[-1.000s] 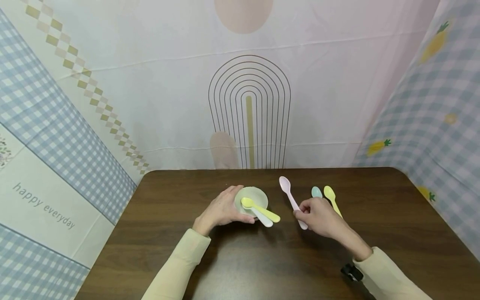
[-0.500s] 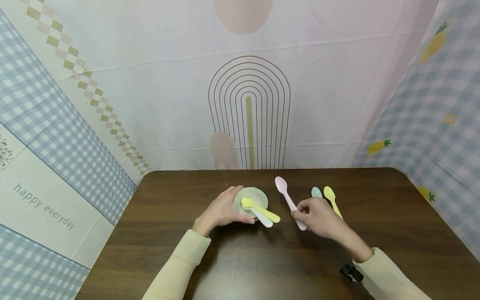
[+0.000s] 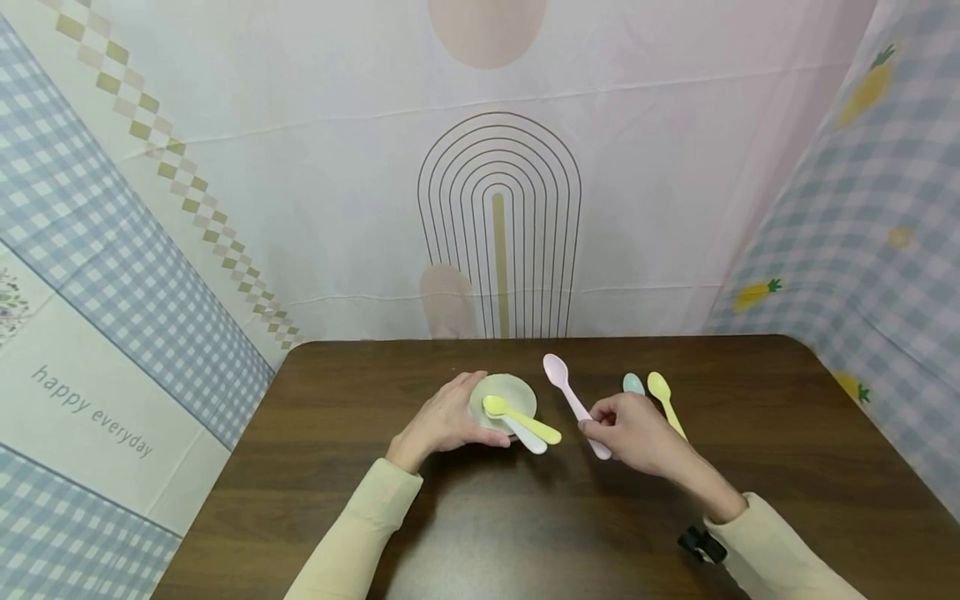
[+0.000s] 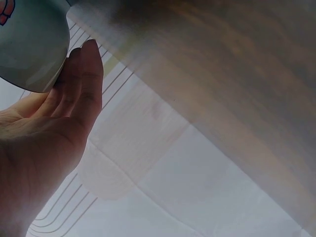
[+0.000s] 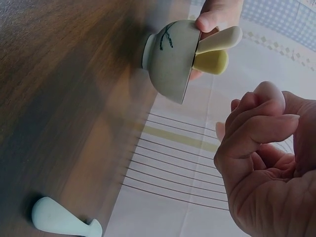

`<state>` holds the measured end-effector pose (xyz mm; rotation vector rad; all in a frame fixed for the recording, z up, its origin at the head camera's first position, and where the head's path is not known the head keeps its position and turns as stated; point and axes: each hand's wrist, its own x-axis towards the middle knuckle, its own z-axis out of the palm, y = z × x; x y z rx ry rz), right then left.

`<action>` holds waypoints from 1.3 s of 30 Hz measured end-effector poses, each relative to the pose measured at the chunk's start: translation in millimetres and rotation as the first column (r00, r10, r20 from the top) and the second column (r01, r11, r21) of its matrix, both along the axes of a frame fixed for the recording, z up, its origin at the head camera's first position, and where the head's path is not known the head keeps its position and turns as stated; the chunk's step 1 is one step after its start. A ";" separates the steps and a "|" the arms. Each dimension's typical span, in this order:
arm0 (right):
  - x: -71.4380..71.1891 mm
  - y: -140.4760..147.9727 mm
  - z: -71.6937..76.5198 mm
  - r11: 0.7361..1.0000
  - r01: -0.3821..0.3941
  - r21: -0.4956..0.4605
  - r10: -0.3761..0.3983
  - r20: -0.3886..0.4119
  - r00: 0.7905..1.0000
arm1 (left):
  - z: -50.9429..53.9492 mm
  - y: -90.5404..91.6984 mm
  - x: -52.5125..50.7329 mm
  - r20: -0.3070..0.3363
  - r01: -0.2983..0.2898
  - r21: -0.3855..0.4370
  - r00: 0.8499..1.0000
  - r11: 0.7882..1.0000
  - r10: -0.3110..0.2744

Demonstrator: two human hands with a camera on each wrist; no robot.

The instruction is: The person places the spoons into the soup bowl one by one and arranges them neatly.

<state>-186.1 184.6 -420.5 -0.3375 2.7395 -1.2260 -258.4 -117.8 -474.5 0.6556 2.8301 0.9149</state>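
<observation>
My left hand [image 3: 448,417] curves round the left side of a pale bowl [image 3: 525,387], thumb along its near side; in the left wrist view the fingers lie against the bowl's wall [image 4: 34,44]. A yellow spoon [image 3: 525,422] and a white spoon [image 3: 534,444] rest in the bowl, handles over its right rim. Right of the bowl, my right hand [image 3: 637,432] pinches a pink spoon [image 3: 576,403] by its handle, the spoon's head pointing away and to the left. In the right wrist view the fingers of the right hand [image 5: 261,163] are curled, and the bowl [image 5: 173,64] stands upright on the table.
Right of the pink spoon, a light blue spoon [image 3: 633,383] is partly covered by the right hand, beside a second yellow spoon [image 3: 666,400]. The brown table [image 3: 510,525] ends at a patterned cloth [image 3: 360,208] behind it.
The pink spoon has swung and shifted slightly to the left in my right hand, its head nearer the bowl. My left hand and the bowl stay in place.
</observation>
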 end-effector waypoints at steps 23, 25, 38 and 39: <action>-9.1 -2.6 -2.8 0.994 -0.092 -0.061 0.097 0.073 0.993 | 1.3 -0.3 -0.8 0.008 0.002 0.006 1.000 1.000 -0.002; -10.3 -2.9 -3.6 0.994 -0.090 -0.063 0.095 0.081 0.992 | 0.9 -0.3 -0.8 0.007 0.004 0.009 1.000 1.000 -0.004; -18.8 -3.1 -8.3 0.979 -0.110 -0.170 0.135 0.147 0.980 | 0.8 0.2 0.4 -0.002 0.008 0.009 1.000 1.000 -0.008; -19.2 -3.0 -8.6 0.979 -0.102 -0.177 0.131 0.159 0.979 | 0.7 0.2 0.6 0.000 0.009 0.009 1.000 1.000 -0.009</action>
